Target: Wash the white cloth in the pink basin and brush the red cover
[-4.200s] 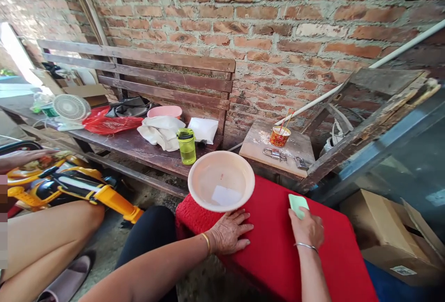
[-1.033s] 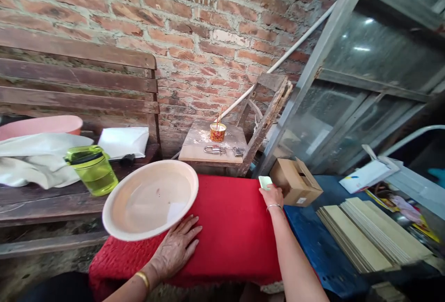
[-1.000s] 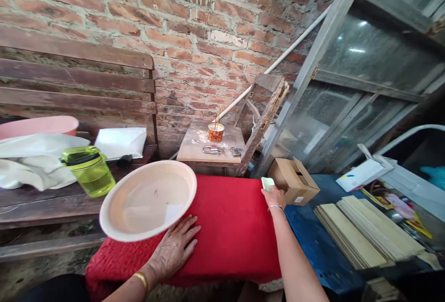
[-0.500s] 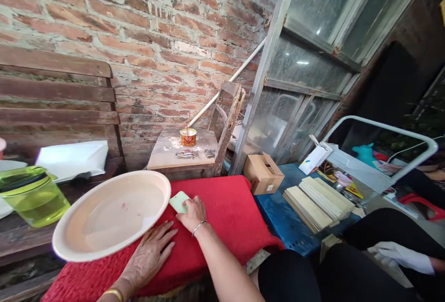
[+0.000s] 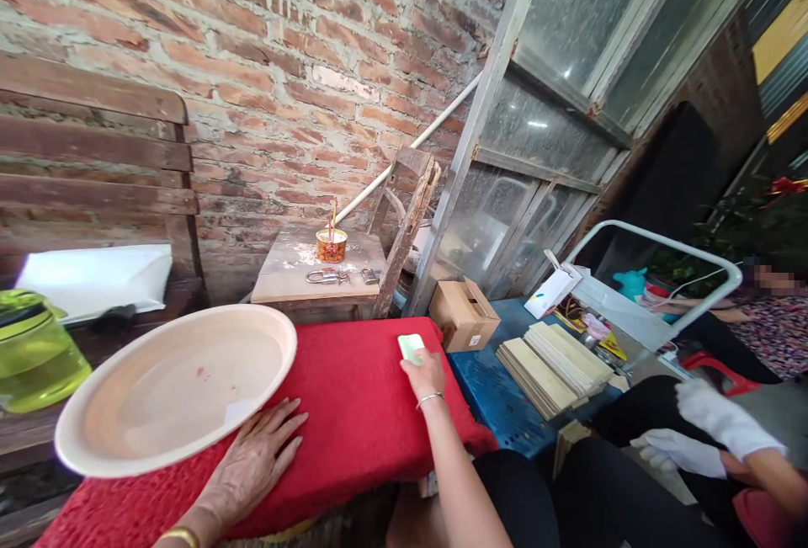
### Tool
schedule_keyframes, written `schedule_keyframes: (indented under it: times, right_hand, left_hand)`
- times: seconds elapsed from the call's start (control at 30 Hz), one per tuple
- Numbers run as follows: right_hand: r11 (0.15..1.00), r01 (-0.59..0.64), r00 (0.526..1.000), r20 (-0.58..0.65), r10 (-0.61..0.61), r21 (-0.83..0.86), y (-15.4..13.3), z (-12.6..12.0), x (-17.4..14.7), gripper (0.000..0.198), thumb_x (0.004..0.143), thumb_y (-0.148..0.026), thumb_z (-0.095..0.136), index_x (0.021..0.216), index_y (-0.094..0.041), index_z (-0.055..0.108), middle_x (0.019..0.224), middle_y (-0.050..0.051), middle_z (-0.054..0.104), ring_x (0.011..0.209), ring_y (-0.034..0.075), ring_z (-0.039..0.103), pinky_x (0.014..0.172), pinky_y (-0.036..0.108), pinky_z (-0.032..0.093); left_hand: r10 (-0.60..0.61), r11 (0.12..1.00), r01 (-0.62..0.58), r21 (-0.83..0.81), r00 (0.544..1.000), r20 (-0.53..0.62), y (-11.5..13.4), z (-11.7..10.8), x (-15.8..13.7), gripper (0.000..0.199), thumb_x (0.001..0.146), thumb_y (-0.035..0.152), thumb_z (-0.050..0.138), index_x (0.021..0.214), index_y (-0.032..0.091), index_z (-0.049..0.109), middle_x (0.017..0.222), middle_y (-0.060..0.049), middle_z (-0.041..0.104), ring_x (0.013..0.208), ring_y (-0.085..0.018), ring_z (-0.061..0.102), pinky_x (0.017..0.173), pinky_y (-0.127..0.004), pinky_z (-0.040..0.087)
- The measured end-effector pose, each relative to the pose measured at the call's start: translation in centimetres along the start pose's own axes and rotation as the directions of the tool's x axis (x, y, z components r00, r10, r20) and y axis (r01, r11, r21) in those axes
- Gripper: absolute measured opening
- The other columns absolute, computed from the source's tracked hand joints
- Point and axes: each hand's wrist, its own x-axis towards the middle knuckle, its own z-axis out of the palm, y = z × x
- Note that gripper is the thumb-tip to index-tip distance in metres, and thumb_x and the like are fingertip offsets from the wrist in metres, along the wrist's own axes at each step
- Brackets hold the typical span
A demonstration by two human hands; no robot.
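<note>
My right hand, with a silver bracelet at the wrist, grips a pale green flat piece with rounded corners; I cannot tell its exact kind. It is at the red cloth, near the far right part. My left hand, wearing a gold bangle, lies flat on the cloth with fingers spread. Its fingertips are beside the near rim of a large pale pink basin, which sits on the cloth's left part and holds some clear liquid.
At the left, a green water bottle and a white packet rest on a wooden bench. A wooden chair behind holds a tin and padlocks. Right: a cardboard box, stacked boards, a blue table, and white-gloved hands of a co-worker.
My right hand has moved right across the red cloth with the pale green piece, away from the basin. My left hand stays flat beside the basin. The view has turned slightly right.
</note>
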Motion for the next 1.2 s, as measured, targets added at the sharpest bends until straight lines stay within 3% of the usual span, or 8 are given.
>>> schedule_keyframes:
  times: [0.17, 0.27, 0.4, 0.67, 0.77, 0.93, 1.1, 1.2]
  right_hand:
    - [0.955, 0.271, 0.949, 0.131, -0.286, 0.122, -8.9, 6.3, -4.5, 0.044, 0.073, -0.048, 0.079, 0.113, -0.032, 0.073, 0.116, 0.005, 0.066, 0.105, 0.022, 0.064, 0.092, 0.031, 0.049]
    - [0.923, 0.352, 0.908, 0.184, -0.377, 0.155, -11.9, 8.3, -6.2, 0.046, 0.069, -0.049, 0.081, 0.111, -0.032, 0.073, 0.119, 0.005, 0.065, 0.109, 0.023, 0.062, 0.097, 0.033, 0.047]
    - [0.934, 0.336, 0.914, 0.197, -0.355, 0.126, -10.8, 7.7, -5.1, 0.046, 0.069, -0.049, 0.080, 0.111, -0.032, 0.073, 0.121, 0.005, 0.064, 0.108, 0.023, 0.061, 0.098, 0.034, 0.046]
    - [0.998, 0.039, 0.999, 0.032, -0.038, -0.046, -0.2, 1.1, 0.9, 0.046, 0.079, -0.043, 0.070, 0.121, -0.026, 0.071, 0.121, 0.011, 0.065, 0.107, 0.026, 0.065, 0.093, 0.034, 0.047]
    - [0.998, -0.031, 0.999, -0.011, 0.030, -0.052, 1.3, -0.1, 1.2, 0.045, 0.083, -0.042, 0.066, 0.124, -0.023, 0.069, 0.120, 0.013, 0.066, 0.106, 0.027, 0.066, 0.091, 0.035, 0.048]
    - [0.994, 0.104, 0.994, 0.017, -0.104, 0.027, -2.9, 2.5, -1.5, 0.045, 0.078, -0.046, 0.073, 0.118, -0.027, 0.072, 0.117, 0.009, 0.066, 0.102, 0.023, 0.067, 0.088, 0.031, 0.050]
    - [0.935, 0.330, 0.932, 0.111, -0.345, 0.130, -9.3, 6.9, -5.3, 0.044, 0.067, -0.049, 0.083, 0.109, -0.036, 0.075, 0.112, 0.001, 0.067, 0.103, 0.018, 0.065, 0.092, 0.025, 0.048]
    - [0.914, 0.379, 0.905, 0.146, -0.399, 0.144, -10.3, 7.6, -6.1, 0.042, 0.068, -0.048, 0.084, 0.107, -0.034, 0.075, 0.111, 0.002, 0.067, 0.103, 0.019, 0.064, 0.093, 0.028, 0.048]
  left_hand:
    - [0.008, 1.000, -0.009, 0.017, 1.000, 0.015, -0.2, -0.1, -0.1, 0.039, 0.096, 0.038, 0.051, 0.128, 0.033, 0.071, 0.143, -0.003, 0.062, 0.130, -0.028, 0.059, 0.112, -0.049, 0.046]
    - [0.005, 1.000, -0.005, 0.021, 1.000, 0.009, -0.4, 0.0, -0.2, 0.039, 0.096, 0.039, 0.051, 0.128, 0.033, 0.071, 0.140, -0.004, 0.064, 0.128, -0.028, 0.060, 0.111, -0.049, 0.047]
    - [0.010, 1.000, -0.010, 0.013, 1.000, 0.011, -0.6, 0.1, -0.3, 0.040, 0.096, 0.040, 0.049, 0.129, 0.032, 0.070, 0.142, -0.004, 0.063, 0.129, -0.029, 0.059, 0.111, -0.050, 0.046]
    - [0.005, 1.000, -0.004, -0.009, 1.000, 0.018, -0.8, 0.6, -0.2, 0.041, 0.095, 0.042, 0.050, 0.128, 0.032, 0.071, 0.144, -0.003, 0.061, 0.131, -0.028, 0.058, 0.114, -0.048, 0.044]
    - [0.006, 1.000, -0.006, -0.013, 1.000, -0.002, -0.9, 0.9, -0.2, 0.040, 0.095, 0.042, 0.051, 0.127, 0.033, 0.072, 0.142, -0.003, 0.062, 0.130, -0.028, 0.059, 0.113, -0.047, 0.044]
    - [0.008, 1.000, -0.008, -0.004, 1.000, 0.016, -1.3, 1.2, -0.4, 0.041, 0.095, 0.041, 0.049, 0.128, 0.033, 0.071, 0.143, -0.003, 0.062, 0.130, -0.029, 0.059, 0.113, -0.050, 0.045]
    - [0.005, 1.000, -0.005, -0.015, 1.000, 0.018, -0.8, 0.4, -0.3, 0.040, 0.096, 0.040, 0.049, 0.130, 0.032, 0.069, 0.144, -0.004, 0.061, 0.131, -0.029, 0.058, 0.113, -0.050, 0.044]
    - [-0.012, 1.000, 0.012, -0.023, 0.999, 0.036, 0.2, -0.8, -0.1, 0.038, 0.097, 0.039, 0.051, 0.129, 0.031, 0.070, 0.143, -0.005, 0.062, 0.131, -0.029, 0.057, 0.113, -0.050, 0.044]
